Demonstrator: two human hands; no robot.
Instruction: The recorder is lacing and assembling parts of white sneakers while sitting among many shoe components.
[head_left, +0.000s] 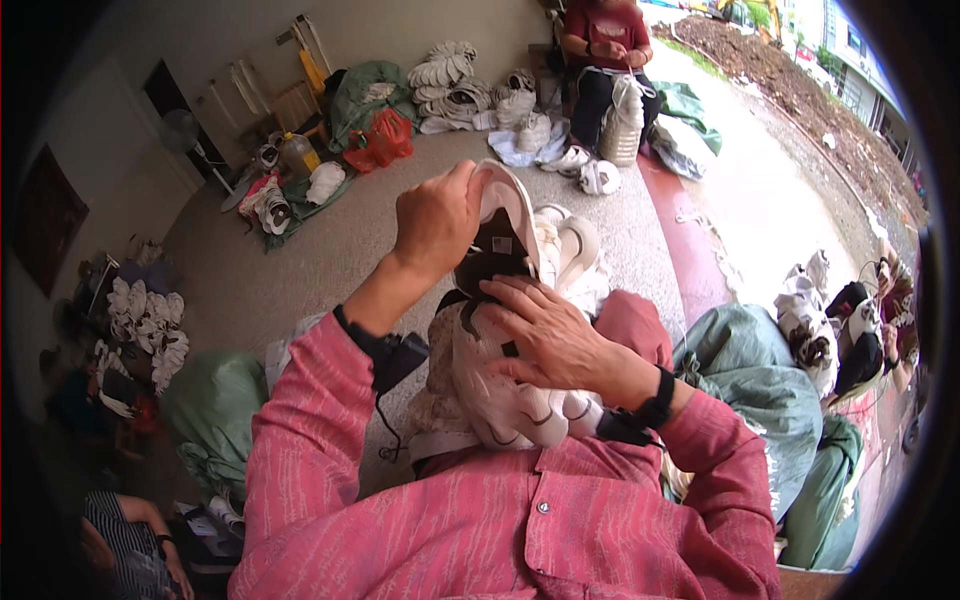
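Observation:
A white shoe upper (521, 208) with a dark lining and a small pale label inside stands raised in front of me. My left hand (437, 218) is closed on its upper left edge, thumb hidden from view. Fingers spread, my right hand (548, 335) rests on the lower end of the dark lining, its thumb apart over pale material. Under both hands, a pile of white and cream shoe uppers (520, 405) covers my lap. More pale shoe pieces (578, 250) lie just beyond the raised one.
Green sacks (745, 350) stand at my right and another sack (210, 410) at my left. Ahead, a person (610, 50) sits handling a tall stack of shoe pieces (622, 125). White shoe uppers (145, 325) lie heaped at the left; a fan (183, 135) stands near the wall.

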